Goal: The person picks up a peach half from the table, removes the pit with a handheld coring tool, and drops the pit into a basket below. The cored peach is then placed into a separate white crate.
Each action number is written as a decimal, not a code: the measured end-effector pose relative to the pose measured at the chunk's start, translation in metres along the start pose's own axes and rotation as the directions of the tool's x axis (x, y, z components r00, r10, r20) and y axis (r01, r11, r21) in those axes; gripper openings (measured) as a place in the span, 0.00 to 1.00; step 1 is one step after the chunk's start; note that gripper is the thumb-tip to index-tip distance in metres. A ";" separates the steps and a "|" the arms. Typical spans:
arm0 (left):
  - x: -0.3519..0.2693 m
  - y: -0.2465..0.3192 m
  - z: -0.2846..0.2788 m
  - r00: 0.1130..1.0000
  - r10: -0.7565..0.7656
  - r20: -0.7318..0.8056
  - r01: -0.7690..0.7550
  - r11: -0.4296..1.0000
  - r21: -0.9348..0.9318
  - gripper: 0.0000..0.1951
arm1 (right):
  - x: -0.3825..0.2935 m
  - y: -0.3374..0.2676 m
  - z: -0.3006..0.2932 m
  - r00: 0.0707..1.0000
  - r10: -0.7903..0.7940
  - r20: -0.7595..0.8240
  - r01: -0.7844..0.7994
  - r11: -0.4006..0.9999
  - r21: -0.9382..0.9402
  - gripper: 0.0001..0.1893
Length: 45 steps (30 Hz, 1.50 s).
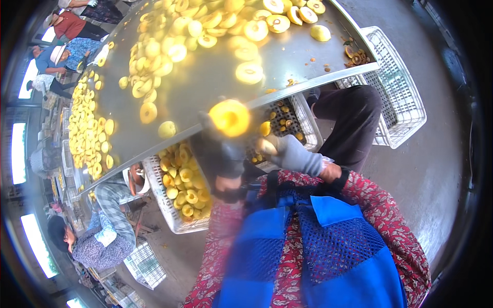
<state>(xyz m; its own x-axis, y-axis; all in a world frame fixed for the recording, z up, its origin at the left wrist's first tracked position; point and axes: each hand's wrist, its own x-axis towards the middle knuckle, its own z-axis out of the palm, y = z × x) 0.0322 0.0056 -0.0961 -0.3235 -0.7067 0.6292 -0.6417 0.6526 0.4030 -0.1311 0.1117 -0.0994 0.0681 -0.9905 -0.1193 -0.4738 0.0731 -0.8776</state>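
My left hand [228,152], in a dark glove, holds up a yellow peach half [230,118] at the table's edge. A hollow shows in the middle of its cut face. My right hand [294,154] wears a grey glove and is just to the right, with blurred, pale fingertips; whether it grips anything is unclear. Close above those fingertips shows a small yellow piece [265,128]. Below my hands, partly hidden, is a white crate [314,133] with small yellow-brown pieces in it. Left of my left arm, another white crate [161,204] holds many hollowed peach halves [188,175].
A metal table [192,84] carries peach halves [256,30], many with stones. Brown scraps [357,57] lie near its right corner. A white crate [400,111] stands on the floor at right, another [145,263] lower left. A person [102,246] sits at left; others work farther off.
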 end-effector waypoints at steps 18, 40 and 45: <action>0.040 -0.172 -0.114 0.963 -0.258 0.083 0.242 0.957 0.162 0.23 | -0.012 0.101 0.023 0.957 0.271 0.102 -0.238 0.937 -0.256 0.13; 0.138 -0.137 0.015 0.675 -0.129 0.727 0.494 0.810 -0.315 0.24 | 0.000 0.069 0.003 0.959 0.182 0.217 -0.118 0.954 -0.274 0.11; 0.128 -0.046 -0.021 0.668 -0.261 0.697 0.723 0.451 -0.524 0.24 | 0.025 -0.013 -0.026 0.954 0.197 -0.225 -0.060 0.863 0.502 0.22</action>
<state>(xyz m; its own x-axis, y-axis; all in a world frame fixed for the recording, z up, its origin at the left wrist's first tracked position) 0.0355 -0.1094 -0.0200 -0.5331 -0.8330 -0.1479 -0.1588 -0.0731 0.9846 -0.1463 0.0830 -0.0787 -0.2258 -0.9569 -0.1824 0.0278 0.1808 -0.9831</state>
